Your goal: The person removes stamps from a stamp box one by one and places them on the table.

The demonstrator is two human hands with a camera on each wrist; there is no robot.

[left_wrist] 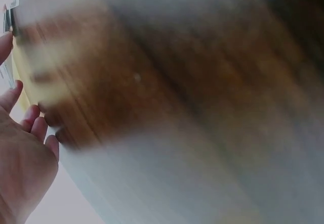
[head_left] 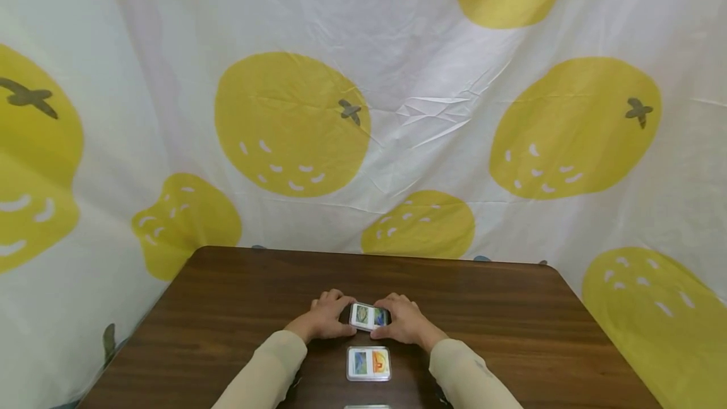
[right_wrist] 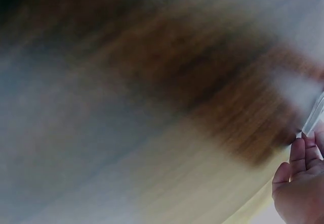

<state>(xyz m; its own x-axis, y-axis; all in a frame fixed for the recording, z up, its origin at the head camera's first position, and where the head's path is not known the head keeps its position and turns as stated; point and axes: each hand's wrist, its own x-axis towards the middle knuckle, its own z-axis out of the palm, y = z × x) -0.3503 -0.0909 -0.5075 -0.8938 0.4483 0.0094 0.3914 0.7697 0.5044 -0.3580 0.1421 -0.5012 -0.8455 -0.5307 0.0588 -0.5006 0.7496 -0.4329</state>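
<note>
A clear plastic case with two small pictures (head_left: 369,316) lies slightly turned between both hands, over the middle of the table. At its left end, the thumb and forefinger of my left hand (head_left: 325,319) grip the corners. My right hand (head_left: 406,320) holds the opposite end the same way, thumb nearer me. A second clear case (head_left: 369,363), showing a blue-green and an orange picture, lies flat just nearer, between the forearms. In the right wrist view the held case's clear edge (right_wrist: 315,114) meets the fingertips; the left wrist view catches only a corner of it.
The dark wooden table (head_left: 500,308) ends at a white cloth (head_left: 420,156) printed with yellow fruit, hanging behind and along the sides. At the bottom edge of the head view, the rim of another case (head_left: 368,406) peeks in.
</note>
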